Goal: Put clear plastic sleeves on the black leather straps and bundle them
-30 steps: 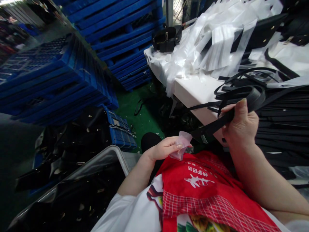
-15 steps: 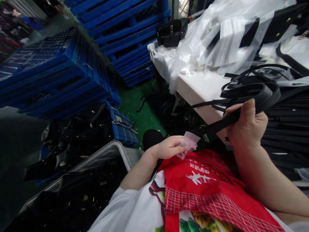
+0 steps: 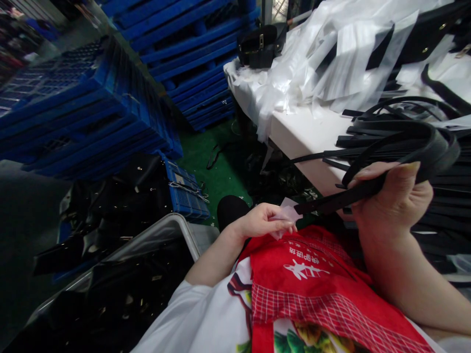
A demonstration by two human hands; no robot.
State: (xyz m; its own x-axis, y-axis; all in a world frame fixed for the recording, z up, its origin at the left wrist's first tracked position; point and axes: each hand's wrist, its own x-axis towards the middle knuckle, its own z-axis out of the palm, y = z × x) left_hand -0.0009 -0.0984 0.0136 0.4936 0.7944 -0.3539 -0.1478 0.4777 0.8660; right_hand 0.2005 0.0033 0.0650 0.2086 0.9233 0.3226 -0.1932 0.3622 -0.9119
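Observation:
My right hand (image 3: 395,201) is closed around a black strap (image 3: 334,201), thumb on top. The strap loops back above the hand, and its narrow end points left toward my other hand. Held in front of the red apron (image 3: 309,264), my left hand (image 3: 263,220) pinches a small, thin, pinkish translucent sheet (image 3: 288,211). The strap's end lies against or just beside that sheet; I cannot tell whether they touch. Beyond the right hand, more black straps (image 3: 360,142) lie on the white table (image 3: 312,132).
White plastic bags (image 3: 294,73) and a black handbag (image 3: 262,46) cover the table's far end. Stacked blue pallets (image 3: 91,117) stand to the left. Near my left arm is a grey bin (image 3: 184,228) of black glossy items, with a blue crate (image 3: 187,191) behind it.
My right hand has moved to the right, drawing the black strap with it, and its loop now sits farther right. The left hand has barely moved and still pinches the sheet.

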